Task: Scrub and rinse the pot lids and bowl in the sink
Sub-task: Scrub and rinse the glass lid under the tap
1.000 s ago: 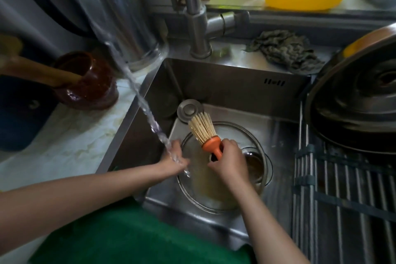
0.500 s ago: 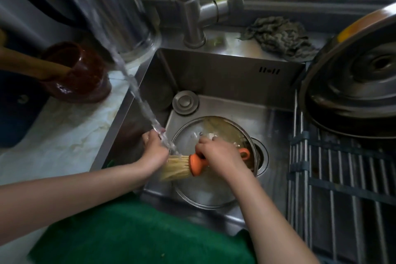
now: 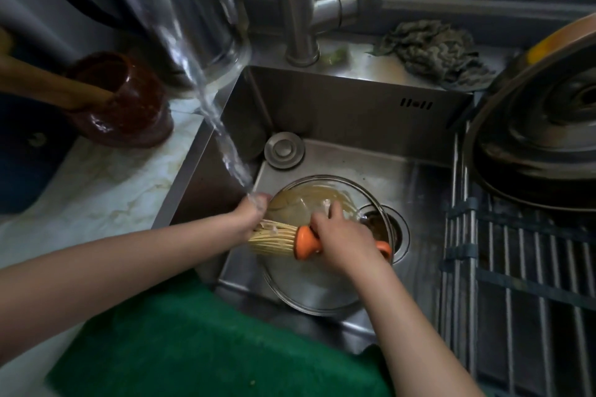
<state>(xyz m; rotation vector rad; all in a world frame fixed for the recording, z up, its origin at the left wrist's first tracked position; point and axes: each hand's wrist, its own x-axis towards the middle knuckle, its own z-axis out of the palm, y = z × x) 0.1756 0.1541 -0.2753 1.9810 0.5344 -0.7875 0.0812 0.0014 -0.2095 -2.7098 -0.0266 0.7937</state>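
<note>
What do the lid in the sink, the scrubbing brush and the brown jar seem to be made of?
The lid looks like clear glass, likely metal-rimmed; the sink floor shows through it. The brush has stiff straw-coloured bristles, perhaps bamboo, and a smooth orange grip, probably plastic or silicone. The jar is glossy dark brown with bright highlights, likely glazed ceramic.

Sink (image 3: 354, 113) floor mostly filled by glass lid (image 3: 309, 287). Left hand (image 3: 251, 216) grips its left rim, right hand (image 3: 342, 242) holds brush (image 3: 274, 238) across it. Free steel: far-right strip btwn lid & back wall. Plug (image 3: 284, 149) sits far left, w/ water stream (image 3: 222, 135) slanting in beside it. Right side blocked by rack (image 3: 516, 267) & big dark pan (image 3: 541, 145).
</note>
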